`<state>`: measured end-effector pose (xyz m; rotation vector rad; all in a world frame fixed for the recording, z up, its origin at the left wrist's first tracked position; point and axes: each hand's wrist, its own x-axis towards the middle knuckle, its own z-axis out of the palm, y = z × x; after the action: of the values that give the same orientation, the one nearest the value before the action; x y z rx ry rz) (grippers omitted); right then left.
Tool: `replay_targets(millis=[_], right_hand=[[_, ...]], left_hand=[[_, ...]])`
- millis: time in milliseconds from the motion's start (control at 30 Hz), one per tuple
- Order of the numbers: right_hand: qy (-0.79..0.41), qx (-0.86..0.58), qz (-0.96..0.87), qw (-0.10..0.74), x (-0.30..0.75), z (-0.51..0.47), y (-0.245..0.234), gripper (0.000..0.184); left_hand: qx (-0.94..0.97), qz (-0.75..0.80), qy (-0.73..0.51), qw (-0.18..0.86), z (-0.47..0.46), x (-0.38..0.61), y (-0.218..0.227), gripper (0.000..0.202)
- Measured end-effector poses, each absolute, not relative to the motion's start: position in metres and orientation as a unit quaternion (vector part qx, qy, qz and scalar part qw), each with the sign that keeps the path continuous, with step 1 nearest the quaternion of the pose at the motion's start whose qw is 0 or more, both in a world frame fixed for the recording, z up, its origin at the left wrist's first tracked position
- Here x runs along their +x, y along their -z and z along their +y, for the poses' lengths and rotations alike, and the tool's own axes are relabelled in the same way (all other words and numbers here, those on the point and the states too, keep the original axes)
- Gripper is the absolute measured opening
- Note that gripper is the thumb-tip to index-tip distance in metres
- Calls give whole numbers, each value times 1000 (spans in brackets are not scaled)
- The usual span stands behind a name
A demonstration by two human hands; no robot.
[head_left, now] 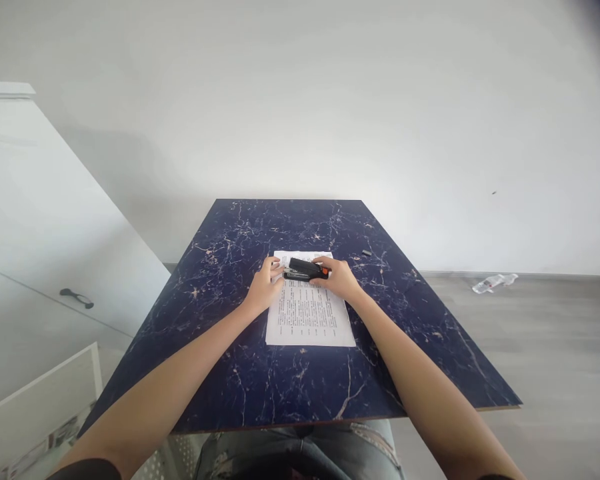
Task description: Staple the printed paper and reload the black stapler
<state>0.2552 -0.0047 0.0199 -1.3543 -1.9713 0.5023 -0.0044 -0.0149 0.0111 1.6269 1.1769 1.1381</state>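
Note:
A black stapler [305,269] with an orange spot at its right end is held level over a printed sheet of paper [310,327]. My right hand [341,277] is closed around the stapler's right end, thumb on the near side. At the other end, my left hand [267,285] has its fingers and thumb about the stapler's tip, where a pale metal part shows between the two black halves. What the left fingertips pinch there is too small to make out. The paper lies flat beneath both hands. Right of it rests a small grey strip [367,253], perhaps staples.
The dark blue marbled table [260,393] reaches toward a white wall [300,100]. To the left stands a white cabinet [40,200] with a black handle [77,298]. A crumpled clear plastic wrapper [495,283] lies on the grey floor [545,347] at right.

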Motion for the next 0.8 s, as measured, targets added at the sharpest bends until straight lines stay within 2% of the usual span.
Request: replay_targets(millis=[233, 367, 567, 800], right_hand=[[-189, -521, -758, 345, 255, -4, -19, 43], [-179, -523, -772, 313, 255, -3, -22, 47], [-124, -551, -802, 196, 272, -10, -44, 50], [-104, -601, -783, 122, 327, -33, -59, 46]], left_hand=[[686, 417, -400, 442, -11, -1, -8, 65], [685, 445, -400, 415, -11, -2, -13, 46], [700, 448, -452, 322, -5, -10, -10, 17], [726, 480, -408, 277, 0, -12, -6, 15]])
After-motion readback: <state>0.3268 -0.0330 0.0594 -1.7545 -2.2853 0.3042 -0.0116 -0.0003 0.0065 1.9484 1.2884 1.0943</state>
